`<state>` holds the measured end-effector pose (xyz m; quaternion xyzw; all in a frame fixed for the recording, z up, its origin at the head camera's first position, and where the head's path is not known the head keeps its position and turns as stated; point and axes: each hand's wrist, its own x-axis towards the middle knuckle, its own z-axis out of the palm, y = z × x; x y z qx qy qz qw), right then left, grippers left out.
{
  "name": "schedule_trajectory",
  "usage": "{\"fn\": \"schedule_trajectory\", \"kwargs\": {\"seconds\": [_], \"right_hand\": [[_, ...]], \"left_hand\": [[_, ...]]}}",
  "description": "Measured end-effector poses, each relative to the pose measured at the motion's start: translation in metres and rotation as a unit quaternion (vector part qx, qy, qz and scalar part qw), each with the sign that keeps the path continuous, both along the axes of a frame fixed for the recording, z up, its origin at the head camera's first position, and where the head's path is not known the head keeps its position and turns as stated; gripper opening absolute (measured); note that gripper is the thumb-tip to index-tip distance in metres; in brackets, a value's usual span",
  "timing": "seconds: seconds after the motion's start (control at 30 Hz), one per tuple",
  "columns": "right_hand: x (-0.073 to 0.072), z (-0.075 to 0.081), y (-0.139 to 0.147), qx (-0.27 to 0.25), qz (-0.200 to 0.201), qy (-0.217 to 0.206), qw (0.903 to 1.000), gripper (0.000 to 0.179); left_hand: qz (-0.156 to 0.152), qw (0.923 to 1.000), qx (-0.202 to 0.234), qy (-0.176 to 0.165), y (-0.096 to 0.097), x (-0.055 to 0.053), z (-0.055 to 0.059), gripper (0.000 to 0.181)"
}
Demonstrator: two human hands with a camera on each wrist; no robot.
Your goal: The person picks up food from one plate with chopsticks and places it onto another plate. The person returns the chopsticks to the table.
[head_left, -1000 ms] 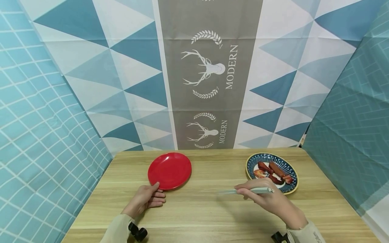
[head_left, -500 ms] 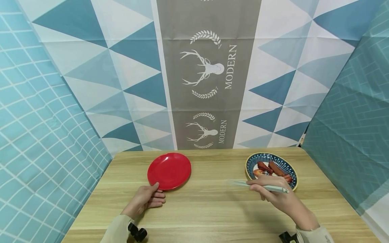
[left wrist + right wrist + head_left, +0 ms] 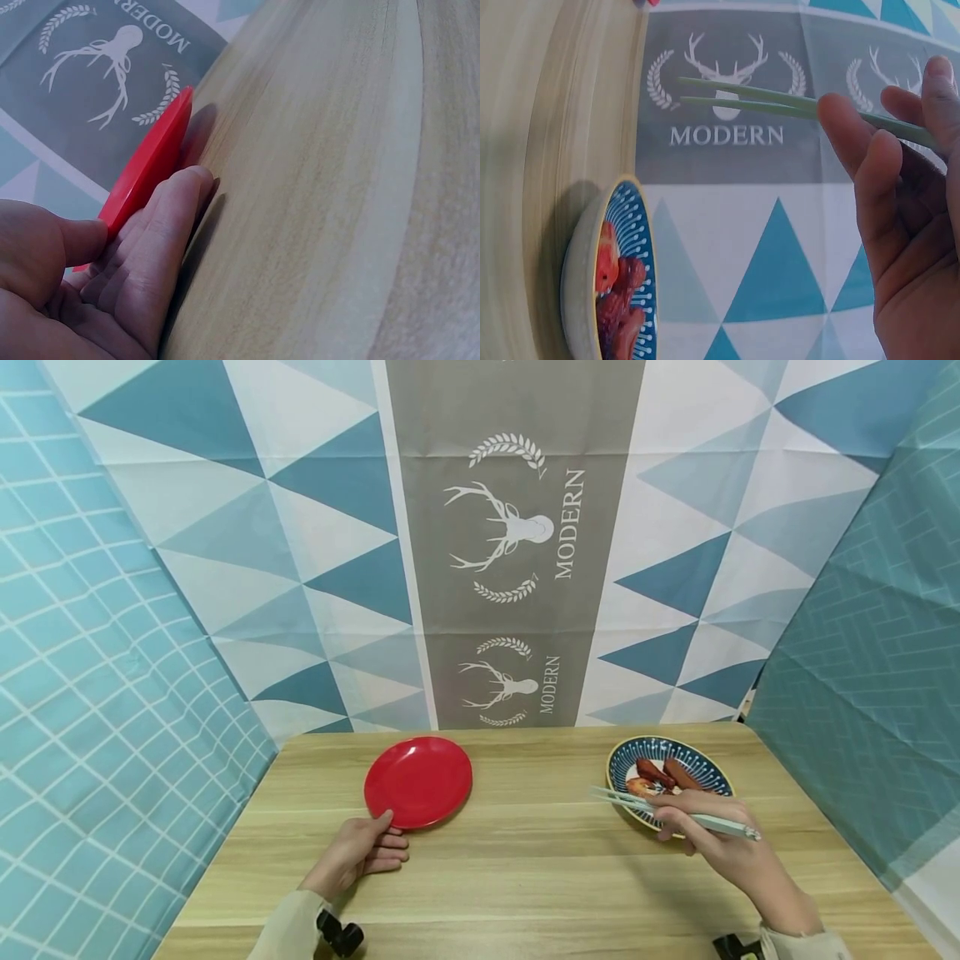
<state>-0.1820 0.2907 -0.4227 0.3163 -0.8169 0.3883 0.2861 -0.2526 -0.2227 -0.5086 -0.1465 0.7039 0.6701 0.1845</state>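
My left hand [image 3: 363,850] pinches the near-left rim of a round red plate [image 3: 420,781], thumb over the edge and fingers beneath. In the left wrist view the plate stands edge-on, its rim between thumb and fingers. My right hand [image 3: 716,837] holds a pair of pale green chopsticks [image 3: 726,827], their tips pointing left and slightly apart with nothing between them. Below them is a blue-patterned dish [image 3: 621,762] with a yellow rim, holding reddish-brown pieces of food [image 3: 652,772] and a sausage-like piece [image 3: 681,774]. The right hand hides the dish's near side.
Both dishes are on a light wooden table [image 3: 525,877]. A patterned cloth backdrop [image 3: 517,568] rises behind its far edge, with a blue tiled-print sheet [image 3: 112,652] at left and a teal one [image 3: 862,652] at right. Black wrist mounts [image 3: 341,935] sit by the sleeves.
My right hand has moved to the right with the chopsticks, bringing their tips from the table's middle to the dish's left edge. The left hand and red plate have stayed put.
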Motion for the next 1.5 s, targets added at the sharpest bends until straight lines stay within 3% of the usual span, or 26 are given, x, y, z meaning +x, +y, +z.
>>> {"fn": "schedule_trajectory", "kwargs": {"seconds": [0.23,0.53,0.87,1.5], "right_hand": [[0.001,-0.01,0.016,-0.038,-0.019,-0.019,0.9989,0.035],[0.008,-0.005,0.029,-0.04,-0.057,-0.049,0.9963,0.031],[0.011,-0.013,0.044,-0.066,-0.083,-0.09,0.9903,0.025],[0.011,-0.021,0.06,-0.066,-0.087,-0.101,0.9889,0.023]], "left_hand": [[0.0,1.0,-0.002,0.002,0.001,0.0,0.001,0.048],[0.005,1.0,-0.008,0.001,0.001,0.0,0.0,0.048],[-0.003,1.0,-0.006,0.003,0.0,0.0,-0.001,0.048],[-0.004,0.9999,-0.009,0.004,0.0,0.001,0.001,0.048]]}}
